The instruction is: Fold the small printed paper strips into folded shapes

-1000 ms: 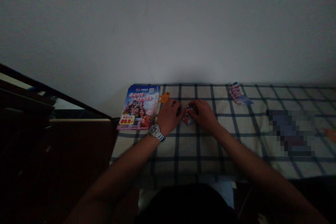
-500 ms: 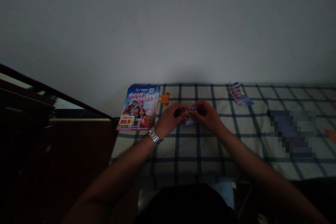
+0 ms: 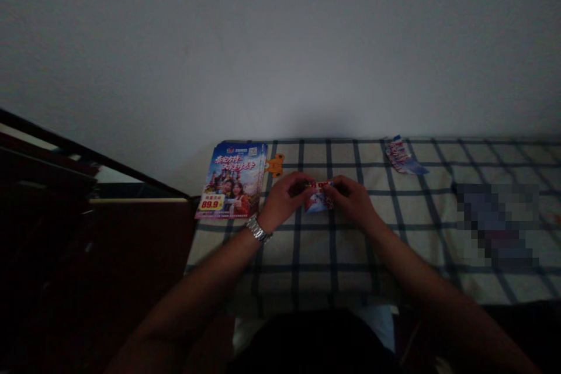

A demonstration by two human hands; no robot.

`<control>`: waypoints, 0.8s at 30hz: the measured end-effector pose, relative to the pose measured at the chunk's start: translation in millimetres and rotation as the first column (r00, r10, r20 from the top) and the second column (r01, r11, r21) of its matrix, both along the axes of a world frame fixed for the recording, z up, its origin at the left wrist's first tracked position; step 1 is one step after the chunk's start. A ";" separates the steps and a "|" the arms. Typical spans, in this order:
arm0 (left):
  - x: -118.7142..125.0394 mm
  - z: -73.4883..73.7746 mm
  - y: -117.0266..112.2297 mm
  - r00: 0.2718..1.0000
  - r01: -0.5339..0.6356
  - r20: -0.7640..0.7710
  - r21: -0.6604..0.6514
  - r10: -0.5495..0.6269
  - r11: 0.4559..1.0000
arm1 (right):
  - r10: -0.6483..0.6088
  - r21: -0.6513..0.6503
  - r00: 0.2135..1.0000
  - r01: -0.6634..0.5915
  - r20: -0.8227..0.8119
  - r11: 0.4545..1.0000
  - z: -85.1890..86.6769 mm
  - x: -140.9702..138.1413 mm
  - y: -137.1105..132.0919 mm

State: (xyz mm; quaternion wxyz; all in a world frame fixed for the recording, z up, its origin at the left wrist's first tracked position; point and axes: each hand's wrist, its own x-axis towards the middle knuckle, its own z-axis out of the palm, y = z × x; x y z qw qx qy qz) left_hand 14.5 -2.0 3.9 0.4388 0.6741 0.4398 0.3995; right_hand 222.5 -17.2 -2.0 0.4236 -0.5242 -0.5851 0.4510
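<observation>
Got a small folded piece of blue, white and red printed paper pinched between both hands, red lettering along its top edge. Left hand: fingers closed on the paper's left side, thumb near the top. Right hand: fingers closed on its right side, thumb and index at the upper corner. Paper sits between the back and front edges of the tabletop, left of middle of the part in view; can't tell if it touches the white cloth with dark check lines. Silver metal-band watch on my left wrist. Stack of blue and pink printed flyers, "89.9" on the top one, lies at the back left corner. Flat orange bear-shaped piece just beside its right side. Bunch of pleated blue-and-red printed paper near the back edge, right of my hands, well apart. Dark pixelated object further right, can't identify. Plain grey wall behind the back edge.
</observation>
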 end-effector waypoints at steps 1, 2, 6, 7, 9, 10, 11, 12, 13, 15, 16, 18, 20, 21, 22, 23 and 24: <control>-0.3 -0.4 0.5 1.000 0.002 0.016 -0.010 -0.002 1.000 | -0.011 -0.004 1.000 0.011 -0.019 1.000 -1.3 0.4 -0.4; -0.8 -1.0 1.0 1.000 0.004 0.030 -0.020 -0.004 1.000 | -0.019 -0.007 0.999 0.018 -0.035 1.000 -2.3 0.7 -0.9; -1.7 -5.0 2.4 0.995 -0.012 0.102 -0.058 0.018 0.998 | -0.036 -0.009 0.998 0.036 -0.053 0.999 -3.1 0.6 -3.3; -1.6 -5.6 2.4 0.992 -0.016 0.120 -0.069 0.024 0.997 | -0.040 -0.005 0.998 0.040 -0.047 0.999 -2.7 0.4 -3.9; -0.8 -6.0 2.1 0.988 -0.022 0.149 -0.092 0.036 0.995 | -0.049 0.009 0.998 0.049 -0.031 0.999 -1.8 0.2 -4.6; -0.4 -5.7 1.8 0.987 -0.025 0.157 -0.103 0.041 0.994 | -0.050 0.018 0.998 0.051 -0.025 0.999 -1.4 0.1 -4.8; 0.1 -5.1 1.5 0.985 -0.030 0.163 -0.113 0.048 0.993 | -0.050 0.027 0.999 0.051 -0.020 0.998 -1.1 0.0 -5.0; 0.4 -4.5 1.3 0.984 -0.035 0.168 -0.121 0.055 0.992 | -0.049 0.033 0.999 0.049 -0.015 0.998 -0.8 0.0 -5.1; 0.7 -4.0 1.1 0.982 -0.042 0.176 -0.128 0.065 0.991 | -0.049 0.037 0.999 0.050 -0.009 0.998 -0.6 0.0 -5.2; 0.9 -3.4 1.1 0.977 -0.049 0.197 -0.142 0.077 0.989 | -0.052 0.043 0.999 0.052 0.002 0.998 -0.1 0.0 -5.6; 0.8 -3.5 1.2 0.975 -0.047 0.207 -0.149 0.077 0.988 | -0.050 0.045 0.999 0.049 0.008 0.998 0.2 0.0 -5.9; 0.6 -4.2 1.7 0.973 -0.042 0.217 -0.160 0.077 0.986 | -0.045 0.048 0.999 0.044 0.023 0.998 0.8 0.0 -6.5; 0.6 -5.1 2.1 0.973 -0.041 0.219 -0.166 0.078 0.985 | -0.040 0.051 0.998 0.038 0.044 0.998 1.1 0.0 -7.0; 0.7 -5.4 2.2 0.972 -0.044 0.221 -0.168 0.081 0.985 | -0.039 0.051 0.998 0.036 0.052 0.998 1.0 0.0 -7.1; 0.8 -5.6 2.3 0.971 -0.046 0.223 -0.169 0.084 0.985 | -0.037 0.051 0.998 0.034 0.054 0.998 0.7 0.0 -7.1; 1.0 -5.7 2.2 0.970 -0.047 0.226 -0.170 0.085 0.984 | -0.035 0.050 0.998 0.033 0.050 0.998 0.3 -0.1 -7.0; 1.1 -5.7 2.2 0.970 -0.046 0.228 -0.173 0.086 0.984 | -0.032 0.047 0.999 0.030 0.044 0.998 -0.2 -0.1 -6.8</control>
